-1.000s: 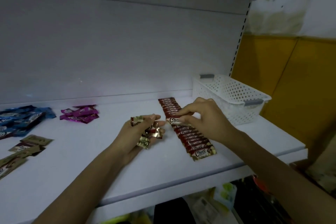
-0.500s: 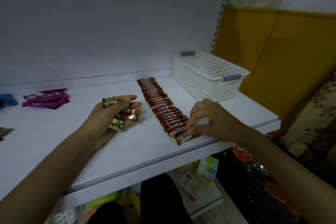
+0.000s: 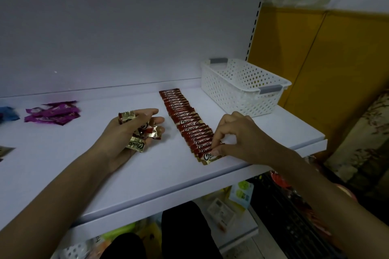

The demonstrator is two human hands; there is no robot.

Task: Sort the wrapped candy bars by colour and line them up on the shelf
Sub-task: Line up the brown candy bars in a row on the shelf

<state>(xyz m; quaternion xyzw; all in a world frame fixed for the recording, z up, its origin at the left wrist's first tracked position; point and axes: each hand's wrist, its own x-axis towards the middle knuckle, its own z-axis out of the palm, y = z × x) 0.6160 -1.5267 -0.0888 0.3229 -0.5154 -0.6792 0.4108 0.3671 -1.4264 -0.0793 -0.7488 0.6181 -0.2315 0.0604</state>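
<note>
Row of red bars (image 3: 185, 124): running back to front on the shelf (image 3: 147, 174), each bar lying crosswise. Right hand (image 3: 237, 136): my fingers (image 3: 217, 132) are pinching the frontmost bar (image 3: 207, 156) by its right end. Left hand (image 3: 126, 132): gripping spare bars (image 3: 135, 145), just left of the row.

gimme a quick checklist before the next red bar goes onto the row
1. The front bar of the row of red-and-gold wrapped Choco bars set down: cannot tell, the right hand pinches its end.
2. Row straight, bars overlapping evenly: ok.
3. Spare bars ready: ok, the left hand grips a bunch of red-and-gold wrapped bars.
4. Room ahead on the white shelf: not ok, the front bar lies close to the front edge.
5. Colours kept apart: ok, the pile of purple wrapped bars lies far left.
</note>
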